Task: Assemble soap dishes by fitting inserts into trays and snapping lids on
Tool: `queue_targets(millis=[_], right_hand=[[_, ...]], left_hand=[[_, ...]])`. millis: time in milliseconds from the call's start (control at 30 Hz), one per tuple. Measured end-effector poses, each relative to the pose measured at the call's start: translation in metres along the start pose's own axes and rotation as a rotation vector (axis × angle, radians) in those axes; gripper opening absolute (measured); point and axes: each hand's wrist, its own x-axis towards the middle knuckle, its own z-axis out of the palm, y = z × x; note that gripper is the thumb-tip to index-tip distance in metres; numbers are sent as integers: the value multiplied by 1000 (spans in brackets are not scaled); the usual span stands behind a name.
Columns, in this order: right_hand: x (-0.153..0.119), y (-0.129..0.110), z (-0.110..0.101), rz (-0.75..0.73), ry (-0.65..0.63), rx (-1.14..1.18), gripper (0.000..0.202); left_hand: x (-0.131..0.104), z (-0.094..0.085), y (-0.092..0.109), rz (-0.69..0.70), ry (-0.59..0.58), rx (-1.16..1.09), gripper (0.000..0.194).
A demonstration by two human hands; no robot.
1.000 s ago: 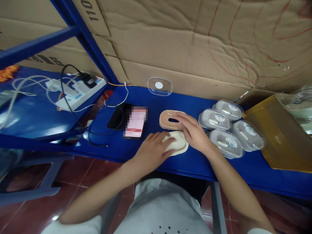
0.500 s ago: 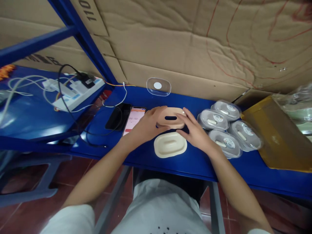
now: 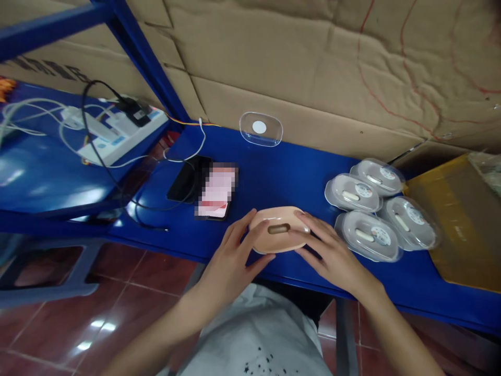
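Observation:
Both hands grip a peach plastic tray with an oval slot (image 3: 278, 243), low over the front part of the blue table. My left hand (image 3: 237, 249) is closed on its left end, thumb at the near edge. My right hand (image 3: 326, 249) holds the right end, fingers over the top and thumb below. A pale surface shows through the slot, and the cream dish is hidden beneath the tray. Whether the tray is fully seated on it, I cannot tell. Farther back, a clear oval lid with a white round sticker (image 3: 270, 137) lies against the cardboard.
Several lidded clear containers (image 3: 368, 236) are grouped on the right, beside a cardboard box (image 3: 462, 230). Left of my hands lie a lit phone (image 3: 219, 190) and a dark phone (image 3: 183, 183). A power strip (image 3: 113, 149) with tangled cables stands farther left.
Both hands have brought the peach slotted tray nearer to me, over the cream dish, which it now covers. The view has shifted slightly.

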Motion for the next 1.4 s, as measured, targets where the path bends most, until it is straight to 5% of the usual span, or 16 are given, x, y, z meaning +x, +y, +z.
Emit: queue_targets(millis=[367,500,600,733,833,933,1133,1233,1400], right_hand=[[-26,0,12,31,13,-120,47],[-25,-2,18,62,61,-215,46],[-7,-4,24,160,120,-302,49],[17,-6,27,235,163,-312,63],[17,-6,26,173,163,-289,67],[4,-5,28,162,217,-275,69],[-6,-6,35,151,238,-239,67],[-5,-6,35,151,261,-206,68],[1,-9,25,221,374,-126,79]], left_hand=[[-15,18,-1,10,-21,20,65],[-6,9,-3,34,-68,26,65],[38,-16,-15,106,-47,57,59],[145,-48,-51,129,72,255,54],[215,-53,-80,48,-36,404,67],[249,-47,-102,13,-40,438,73],[246,-37,-107,22,-10,452,40],[229,-42,-92,61,18,430,22],[179,-51,-52,142,134,413,21]])
